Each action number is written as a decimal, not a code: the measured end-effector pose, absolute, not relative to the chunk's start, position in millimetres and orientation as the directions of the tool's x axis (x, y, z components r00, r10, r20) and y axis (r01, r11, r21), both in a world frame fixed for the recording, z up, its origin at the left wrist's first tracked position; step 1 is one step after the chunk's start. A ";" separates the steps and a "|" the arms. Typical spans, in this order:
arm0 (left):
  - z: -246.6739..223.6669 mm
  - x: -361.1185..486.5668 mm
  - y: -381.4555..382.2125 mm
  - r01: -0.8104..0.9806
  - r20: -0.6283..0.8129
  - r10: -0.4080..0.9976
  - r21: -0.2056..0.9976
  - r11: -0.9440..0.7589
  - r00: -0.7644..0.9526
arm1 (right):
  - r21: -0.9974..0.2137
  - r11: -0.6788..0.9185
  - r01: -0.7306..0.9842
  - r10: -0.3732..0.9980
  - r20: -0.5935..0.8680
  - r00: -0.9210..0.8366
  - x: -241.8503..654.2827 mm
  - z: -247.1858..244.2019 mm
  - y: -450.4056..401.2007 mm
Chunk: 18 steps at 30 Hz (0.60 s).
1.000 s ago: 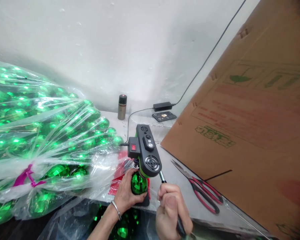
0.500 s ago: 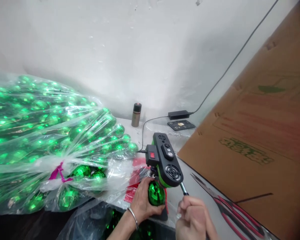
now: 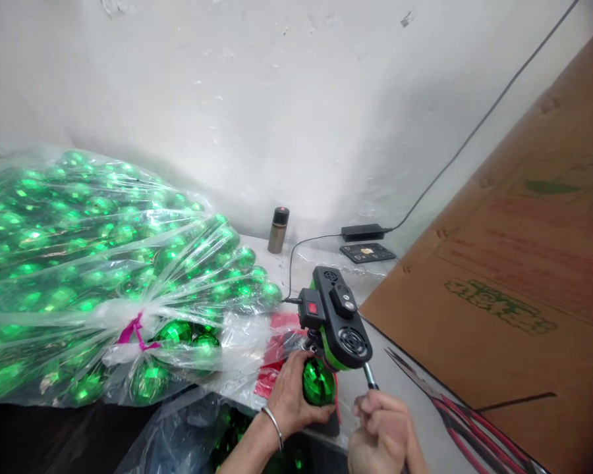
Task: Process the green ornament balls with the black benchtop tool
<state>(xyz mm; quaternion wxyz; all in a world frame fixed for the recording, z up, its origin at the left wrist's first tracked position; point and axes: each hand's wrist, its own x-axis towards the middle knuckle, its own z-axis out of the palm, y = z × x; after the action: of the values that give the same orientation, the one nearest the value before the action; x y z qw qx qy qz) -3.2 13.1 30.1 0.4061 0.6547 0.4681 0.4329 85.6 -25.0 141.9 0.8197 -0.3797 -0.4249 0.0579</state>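
Head view: the left hand (image 3: 291, 394) is closed around a green faceted bauble (image 3: 317, 384), holding it upright under the head of a small black-and-green bench press (image 3: 337, 319) near the desk's front edge. The right hand (image 3: 383, 431) is clenched on the press lever (image 3: 369, 376).

Progress, as judged: the bauble is seated under the tool and the lever is gripped; whether the pressing stroke is complete cannot be told.

The bauble is glossy and mirror-faceted. A tied clear bag of green baubles (image 3: 93, 276) fills the desk's left side. Red-handled scissors (image 3: 454, 415) lie at the right, beside a cardboard box (image 3: 524, 283).
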 end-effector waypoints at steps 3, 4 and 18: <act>29.9 -4.6 13.1 0.253 0.198 0.961 0.936 -0.243 0.191 | -0.665 0.712 0.224 0.426 0.663 0.616 90.5 147.1 -24.3; 30.0 -5.2 13.5 0.253 0.201 0.962 0.936 -0.245 0.186 | -0.678 0.701 0.221 0.448 0.660 0.603 93.9 152.0 -24.2; -21.6 -74.5 -91.4 0.420 0.297 0.952 0.874 -0.244 -0.067 | -0.746 0.488 0.453 0.662 0.654 0.365 109.7 152.8 -53.9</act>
<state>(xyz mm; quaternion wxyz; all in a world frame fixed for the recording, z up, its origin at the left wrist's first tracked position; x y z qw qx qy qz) -74.5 -91.4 -21.6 0.2766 0.6246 0.5492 0.4813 109.7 -53.9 152.8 0.6579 -0.4999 -0.5577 0.0795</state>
